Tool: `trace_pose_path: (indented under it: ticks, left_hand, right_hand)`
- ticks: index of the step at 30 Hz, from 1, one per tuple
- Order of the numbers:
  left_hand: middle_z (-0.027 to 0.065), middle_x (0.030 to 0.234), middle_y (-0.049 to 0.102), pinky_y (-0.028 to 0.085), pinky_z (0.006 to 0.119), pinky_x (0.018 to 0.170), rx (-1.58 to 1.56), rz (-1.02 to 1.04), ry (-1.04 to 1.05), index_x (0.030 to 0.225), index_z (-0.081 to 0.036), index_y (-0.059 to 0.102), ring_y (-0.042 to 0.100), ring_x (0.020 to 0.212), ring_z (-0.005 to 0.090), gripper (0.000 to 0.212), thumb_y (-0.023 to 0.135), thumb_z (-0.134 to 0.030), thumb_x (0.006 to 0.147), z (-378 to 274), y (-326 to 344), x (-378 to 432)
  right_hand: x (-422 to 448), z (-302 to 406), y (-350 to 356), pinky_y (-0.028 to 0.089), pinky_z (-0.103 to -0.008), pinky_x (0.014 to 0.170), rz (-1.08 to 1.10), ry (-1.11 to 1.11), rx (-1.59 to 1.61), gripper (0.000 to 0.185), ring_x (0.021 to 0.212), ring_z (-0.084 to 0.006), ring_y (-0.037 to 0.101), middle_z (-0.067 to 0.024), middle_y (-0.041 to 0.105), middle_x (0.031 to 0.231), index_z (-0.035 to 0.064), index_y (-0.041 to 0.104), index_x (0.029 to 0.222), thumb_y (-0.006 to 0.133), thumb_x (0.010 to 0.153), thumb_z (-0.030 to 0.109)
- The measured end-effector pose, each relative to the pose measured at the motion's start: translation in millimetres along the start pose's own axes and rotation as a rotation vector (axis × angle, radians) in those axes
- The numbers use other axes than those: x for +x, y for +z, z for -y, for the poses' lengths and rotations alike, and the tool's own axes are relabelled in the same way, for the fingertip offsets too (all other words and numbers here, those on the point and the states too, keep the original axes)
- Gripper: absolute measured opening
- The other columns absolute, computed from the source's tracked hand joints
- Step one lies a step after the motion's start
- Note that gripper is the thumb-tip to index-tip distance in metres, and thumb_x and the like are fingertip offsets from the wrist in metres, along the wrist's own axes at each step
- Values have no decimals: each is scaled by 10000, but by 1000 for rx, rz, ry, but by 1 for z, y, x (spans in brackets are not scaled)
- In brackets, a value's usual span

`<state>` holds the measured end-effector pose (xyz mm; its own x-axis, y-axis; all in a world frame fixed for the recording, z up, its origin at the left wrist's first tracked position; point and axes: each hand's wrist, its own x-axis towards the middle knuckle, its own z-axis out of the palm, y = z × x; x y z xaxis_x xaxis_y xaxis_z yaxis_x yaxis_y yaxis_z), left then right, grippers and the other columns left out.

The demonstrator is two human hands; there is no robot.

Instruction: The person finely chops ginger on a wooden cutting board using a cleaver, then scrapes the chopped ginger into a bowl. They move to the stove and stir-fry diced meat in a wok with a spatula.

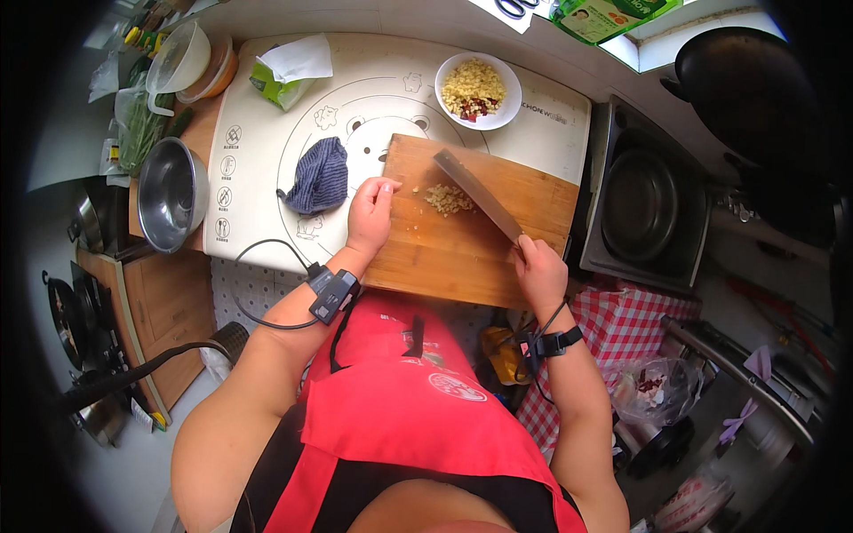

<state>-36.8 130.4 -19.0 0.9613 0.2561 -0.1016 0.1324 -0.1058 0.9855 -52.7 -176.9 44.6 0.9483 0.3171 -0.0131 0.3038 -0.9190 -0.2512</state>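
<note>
My right hand [541,272] grips the handle of a cleaver [481,194], its blade slanting up and left over the wooden cutting board [453,266]. Just left of the blade lies a small heap of finely chopped pale bits [448,200], with a few crumbs around it. My left hand [373,212] is at the board's left edge, thumb near the curled fingers; whether it pinches anything cannot be seen. Behind the board stands a white bowl [513,100] holding chopped pale yellow bits and some dark red pieces. A crumpled dark blue striped cloth [318,174] lies left of my left hand.
The board rests on a cream printed mat [256,220]. At the back left of the mat is a green and white tissue pack [290,80]. A steel bowl [172,194] and green vegetables [138,126] are farther left. A sink [643,206] lies to the right.
</note>
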Motion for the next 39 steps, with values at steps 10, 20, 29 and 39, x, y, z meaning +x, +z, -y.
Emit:
trace_pose_path:
  ticks: [10, 20, 29, 39]
  left_hand:
    - [30, 882, 651, 499, 264, 729, -91, -23, -204, 944, -30, 616, 597, 821, 107, 158, 649, -183, 924, -4, -24, 46]
    - [131, 958, 666, 519, 382, 820, 697, 234, 175, 984, -29, 671, 646, 893, 283, 240, 711, -162, 789, -4, 26, 198]
    - [169, 942, 640, 514, 421, 793, 983, 430, 303, 860, -40, 679, 620, 896, 370, 140, 658, -122, 748, -2, 45, 222]
    - [133, 831, 645, 504, 389, 717, 904, 502, 250, 819, -45, 647, 618, 778, 316, 92, 626, -87, 739, -14, 23, 216]
  right_hand:
    - [-18, 4, -11, 478, -415, 574, 190, -269, 23, 152, 724, -283, 601, -76, 539, 746, 134, 585, 935, 666, 814, 176]
    - [-89, 15, -21, 499, -305, 629, 288, 643, 802, 244, 699, -171, 655, -106, 701, 833, 28, 661, 1037, 720, 860, 184]
    - [-122, 22, -6, 473, -233, 538, 231, 933, 1316, 115, 576, -88, 546, -17, 581, 716, 26, 590, 999, 641, 929, 102]
    - [-129, 28, 5, 481, -245, 530, 210, 998, 1430, 107, 563, -95, 530, -16, 554, 696, 39, 552, 1000, 618, 948, 106]
